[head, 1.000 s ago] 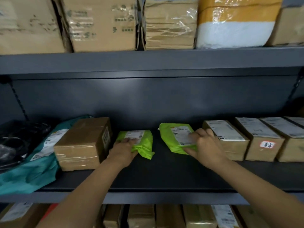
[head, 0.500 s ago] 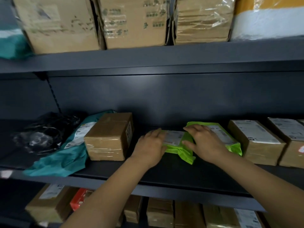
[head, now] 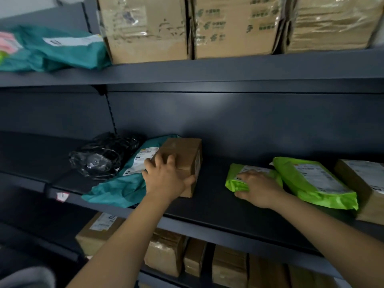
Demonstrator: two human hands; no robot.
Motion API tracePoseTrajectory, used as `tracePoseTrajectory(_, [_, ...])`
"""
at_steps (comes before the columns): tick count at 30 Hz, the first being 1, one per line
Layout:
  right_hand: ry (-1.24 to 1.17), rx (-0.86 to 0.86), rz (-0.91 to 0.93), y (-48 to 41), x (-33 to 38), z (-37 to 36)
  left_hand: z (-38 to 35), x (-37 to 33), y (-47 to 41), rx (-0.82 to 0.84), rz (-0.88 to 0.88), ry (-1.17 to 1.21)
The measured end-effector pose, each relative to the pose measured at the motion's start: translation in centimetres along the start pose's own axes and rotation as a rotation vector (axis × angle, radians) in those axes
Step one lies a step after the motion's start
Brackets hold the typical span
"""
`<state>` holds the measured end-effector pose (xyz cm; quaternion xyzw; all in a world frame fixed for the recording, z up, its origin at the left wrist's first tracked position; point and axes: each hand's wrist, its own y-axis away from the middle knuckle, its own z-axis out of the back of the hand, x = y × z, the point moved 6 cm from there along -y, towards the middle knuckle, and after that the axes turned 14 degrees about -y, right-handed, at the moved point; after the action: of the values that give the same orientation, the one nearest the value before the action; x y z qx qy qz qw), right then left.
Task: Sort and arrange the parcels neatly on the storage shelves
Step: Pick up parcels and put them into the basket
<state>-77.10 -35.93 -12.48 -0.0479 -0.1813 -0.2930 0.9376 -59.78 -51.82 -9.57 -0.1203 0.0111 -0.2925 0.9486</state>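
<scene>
A person's left hand [head: 166, 177] clamps the box [head: 182, 154] on the middle shelf [head: 218, 202], fingers spread over its top and thumb braced on its right face. The grip looks meant to lift or slide the box, which sits partly on a teal bag [head: 124, 183] rather than square on the shelf.

At three o'clock from the box, well apart across bare shelf, the right hand [head: 257, 188] lies on the small green bag [head: 234, 181]. Its fingers are fairly straight and press down rather than curling round it, apparently to steady the soft bag in its place. The large green bag [head: 311, 181] overlaps that bag's right edge and leans on the end box [head: 361, 183] at its three o'clock, probably so that like goes with like. A crumpled black bag [head: 104, 156] touches the teal bag at its ten o'clock.

The count on view:
- **Green bags:** two.
- **Teal bags:** two, the second being the upper teal bag [head: 58, 46] on the top shelf, at nine o'clock of the cartons [head: 145, 28].
- **Black bags:** one.
- **Boxes on the middle shelf:** two.
- **Cartons:** three, upright and side by side.
- **Low boxes [head: 164, 252]:** at least five, at six o'clock below the middle shelf; the dimness hides any more.

The left end of the middle shelf looks unsorted.
</scene>
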Motion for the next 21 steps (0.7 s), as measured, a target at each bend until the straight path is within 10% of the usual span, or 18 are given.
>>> tracePoseTrajectory(4, [-0.071, -0.022, -0.01, 0.1, 0.4, 0.5, 0.3, 0.4, -0.3, -0.066, 0.019, 0.152])
tracePoseTrajectory(10, [-0.297, -0.159, 0.067, 1.4, 1.8, 2.4, 0.3, 0.0, 0.2, 0.113, 0.141, 1.063])
tracePoseTrajectory(21, [-0.506, -0.142, 0.228, 2.6, 5.4, 3.1, -0.3, -1.8, 2.3, 0.271, 0.22, 1.181])
